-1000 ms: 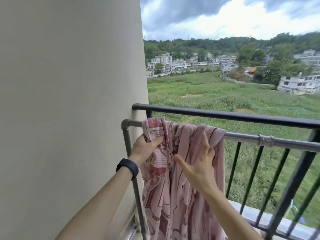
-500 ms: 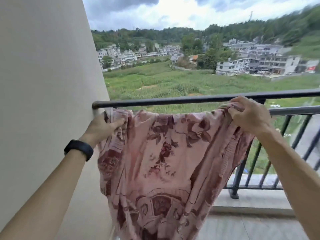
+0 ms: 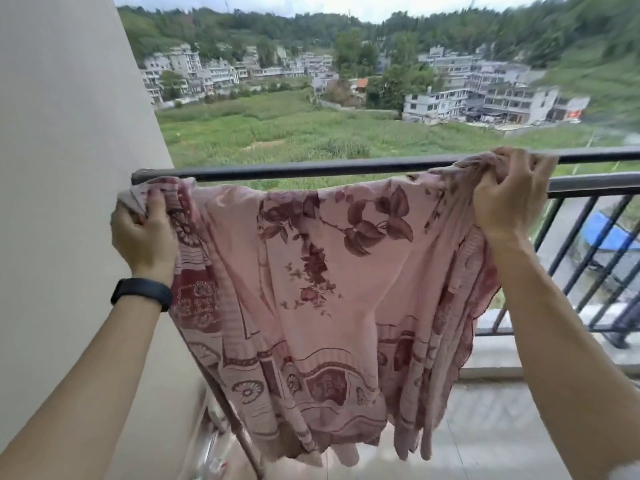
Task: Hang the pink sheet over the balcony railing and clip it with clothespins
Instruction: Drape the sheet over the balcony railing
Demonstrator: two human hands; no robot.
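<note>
We look out from head height, forward and slightly down, close behind the left hand [image 3: 143, 233] and right hand [image 3: 509, 199]; the railing [image 3: 311, 167] runs just beyond them, fields [image 3: 277, 133] far past.

the pink sheet [image 3: 311, 289] hides the bars of the railing [image 3: 311, 168] behind it, and whether its top edge lies over a rail or is only held in front cannot be told; its corners vanish inside the gripping left hand [image 3: 143, 237] and right hand [image 3: 509, 199]. both forearms are cut by the bottom edge, the railing by the right edge. low at the left, some pale things [image 3: 211, 455] are too blurred to name, and a blue shape [image 3: 609, 237] beyond the bars is half hidden.
</note>
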